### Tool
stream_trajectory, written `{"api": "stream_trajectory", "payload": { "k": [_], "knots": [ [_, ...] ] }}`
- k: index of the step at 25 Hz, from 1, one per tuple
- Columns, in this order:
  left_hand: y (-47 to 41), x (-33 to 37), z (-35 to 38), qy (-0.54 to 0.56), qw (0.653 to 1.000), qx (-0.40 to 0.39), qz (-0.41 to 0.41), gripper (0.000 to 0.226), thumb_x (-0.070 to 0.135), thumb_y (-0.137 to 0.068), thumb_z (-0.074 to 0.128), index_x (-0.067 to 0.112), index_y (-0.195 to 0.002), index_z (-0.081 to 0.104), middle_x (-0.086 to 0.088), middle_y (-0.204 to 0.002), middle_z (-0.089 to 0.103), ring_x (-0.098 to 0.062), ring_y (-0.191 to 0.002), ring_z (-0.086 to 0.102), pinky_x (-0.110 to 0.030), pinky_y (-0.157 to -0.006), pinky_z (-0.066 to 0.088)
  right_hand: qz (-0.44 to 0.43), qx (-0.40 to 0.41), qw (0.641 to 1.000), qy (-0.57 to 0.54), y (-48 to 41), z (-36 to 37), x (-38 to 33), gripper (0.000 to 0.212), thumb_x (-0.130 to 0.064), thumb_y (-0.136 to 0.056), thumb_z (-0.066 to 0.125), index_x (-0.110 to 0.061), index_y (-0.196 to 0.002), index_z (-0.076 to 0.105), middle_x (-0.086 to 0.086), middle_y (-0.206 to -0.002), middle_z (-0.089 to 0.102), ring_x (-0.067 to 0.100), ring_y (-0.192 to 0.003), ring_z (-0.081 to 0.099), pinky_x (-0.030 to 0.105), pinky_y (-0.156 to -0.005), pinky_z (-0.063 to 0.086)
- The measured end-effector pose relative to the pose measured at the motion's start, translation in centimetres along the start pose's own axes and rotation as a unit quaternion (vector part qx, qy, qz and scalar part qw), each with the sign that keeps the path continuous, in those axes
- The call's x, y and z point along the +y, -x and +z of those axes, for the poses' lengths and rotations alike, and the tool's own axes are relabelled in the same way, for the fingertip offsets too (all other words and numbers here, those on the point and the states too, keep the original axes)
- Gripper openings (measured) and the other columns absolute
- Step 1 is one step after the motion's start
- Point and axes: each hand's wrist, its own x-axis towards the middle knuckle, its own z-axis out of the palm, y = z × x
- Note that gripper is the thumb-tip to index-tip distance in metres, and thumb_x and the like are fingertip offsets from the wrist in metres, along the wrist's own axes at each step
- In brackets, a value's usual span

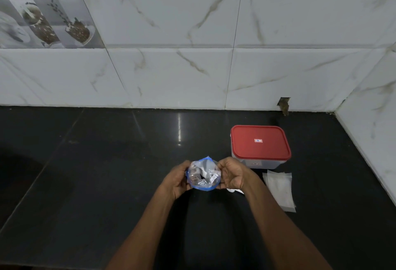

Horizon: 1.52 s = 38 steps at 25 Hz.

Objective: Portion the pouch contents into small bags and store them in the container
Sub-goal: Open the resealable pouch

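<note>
A clear pouch [203,175] with a blue zip rim hangs above the black counter, its mouth pulled wide toward me. Small dark and silvery pieces lie inside it. My left hand [176,180] grips the pouch's left edge and my right hand [231,175] grips its right edge. A clear plastic container [260,163] with a red lid [260,143] shut on it stands just beyond my right hand. Flat, clear small bags [279,188] lie on the counter in front of the container, to the right of my right wrist.
The black polished counter [107,173] runs to a white marble-tiled wall [192,76] at the back and meets a side wall [375,130] at the right corner. A small chipped hole [284,104] shows at the wall's base behind the container.
</note>
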Motion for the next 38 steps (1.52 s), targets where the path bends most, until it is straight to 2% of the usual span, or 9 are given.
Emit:
{"api": "stream_trajectory", "payload": {
  "k": [9, 14, 21, 25, 27, 29, 31, 35, 38],
  "knots": [
    [0.3, 1.0, -0.2, 0.116, 0.992, -0.036, -0.034, 0.018, 0.014, -0.091, 0.056, 0.002, -0.085, 0.067, -0.013, -0.071, 0.072, -0.025, -0.061, 0.07, -0.033, -0.055, 0.062, -0.034, 0.012, 0.999, 0.007, -0.1, 0.5, 0.4, 0.022, -0.025, -0.092, 0.056, -0.007, -0.097, 0.066, 0.014, -0.086, 0.071, 0.027, -0.079, 0.068, 0.041, -0.073, 0.058],
    [0.0, 1.1, -0.7, 0.196, 0.978, -0.07, -0.004, 0.038, 0.03, -0.1, 0.056, -0.005, -0.105, 0.068, -0.024, -0.099, 0.074, -0.033, -0.082, 0.074, -0.044, -0.077, 0.061, -0.13, -0.01, 0.991, -0.039, 0.2, 0.4, 0.6, 0.04, -0.035, -0.095, 0.056, 0.0, -0.11, 0.066, 0.018, -0.1, 0.071, 0.029, -0.09, 0.07, 0.047, -0.084, 0.057],
    [0.6, 0.3, -0.3, 0.229, 0.969, -0.096, -0.013, 0.047, 0.037, -0.103, 0.048, -0.006, -0.096, 0.067, -0.023, -0.08, 0.076, -0.032, -0.066, 0.077, -0.04, -0.052, 0.062, -0.04, 0.013, 0.971, -0.236, -0.4, 0.9, 1.4, 0.033, -0.026, -0.102, 0.044, 0.0, -0.108, 0.062, 0.019, -0.08, 0.074, 0.03, -0.068, 0.073, 0.039, -0.058, 0.06],
    [0.9, 0.8, -0.9, 0.212, 0.968, -0.131, -0.016, 0.049, 0.038, -0.091, 0.065, -0.01, -0.093, 0.073, -0.024, -0.09, 0.075, -0.032, -0.073, 0.076, -0.041, -0.064, 0.065, -0.038, -0.009, 0.957, -0.287, -0.7, 0.7, 1.0, 0.068, -0.051, -0.087, 0.063, 0.007, -0.123, 0.056, 0.027, -0.118, 0.065, 0.04, -0.102, 0.067, 0.051, -0.084, 0.057],
    [0.9, 1.1, -1.3, 0.165, 0.979, -0.11, 0.036, 0.039, 0.018, -0.082, 0.074, -0.002, -0.115, 0.065, -0.018, -0.096, 0.074, -0.027, -0.073, 0.075, -0.038, -0.066, 0.064, -0.067, -0.017, 0.968, -0.243, -0.3, 0.8, 1.0, 0.058, -0.041, -0.08, 0.074, 0.003, -0.116, 0.06, 0.022, -0.119, 0.066, 0.036, -0.107, 0.065, 0.047, -0.089, 0.054],
    [0.7, 1.3, -1.2, 0.062, 0.993, -0.059, 0.077, 0.064, 0.0, -0.066, 0.083, 0.008, -0.125, 0.059, -0.014, -0.103, 0.072, -0.023, -0.071, 0.072, -0.034, -0.063, 0.061, -0.13, 0.026, 0.983, -0.124, -0.1, 1.2, 1.3, 0.046, -0.018, -0.075, 0.078, -0.005, -0.115, 0.06, 0.015, -0.106, 0.069, 0.029, -0.091, 0.068, 0.037, -0.075, 0.057],
    [0.8, 1.1, -0.2, -0.074, 0.992, 0.007, 0.104, 0.073, -0.002, -0.051, 0.08, 0.008, -0.121, 0.063, -0.014, -0.102, 0.072, -0.023, -0.072, 0.069, -0.03, -0.061, 0.057, -0.182, 0.104, 0.978, -0.017, 0.2, 2.2, 1.3, 0.057, 0.001, -0.071, 0.076, -0.011, -0.121, 0.053, 0.012, -0.111, 0.066, 0.026, -0.088, 0.068, 0.033, -0.065, 0.057],
    [1.3, 0.7, 2.1, -0.22, 0.939, 0.181, 0.19, 0.028, 0.001, -0.073, 0.068, 0.007, -0.1, 0.075, -0.01, -0.087, 0.074, -0.018, -0.069, 0.066, -0.021, -0.057, 0.049, -0.203, 0.077, 0.973, 0.076, 0.4, 3.3, 1.1, 0.071, 0.005, -0.065, 0.077, -0.02, -0.125, 0.05, 0.007, -0.117, 0.06, 0.025, -0.1, 0.066, 0.035, -0.071, 0.059],
    [1.2, 1.0, 1.8, -0.295, 0.911, 0.219, 0.186, 0.026, 0.006, -0.081, 0.065, 0.013, -0.103, 0.078, -0.011, -0.099, 0.076, -0.024, -0.087, 0.07, -0.026, -0.071, 0.052, -0.25, 0.199, 0.925, 0.207, 0.3, 3.2, 1.3, 0.053, -0.007, -0.068, 0.073, -0.016, -0.119, 0.057, 0.008, -0.112, 0.064, 0.022, -0.096, 0.066, 0.04, -0.083, 0.058]
  ]
}}
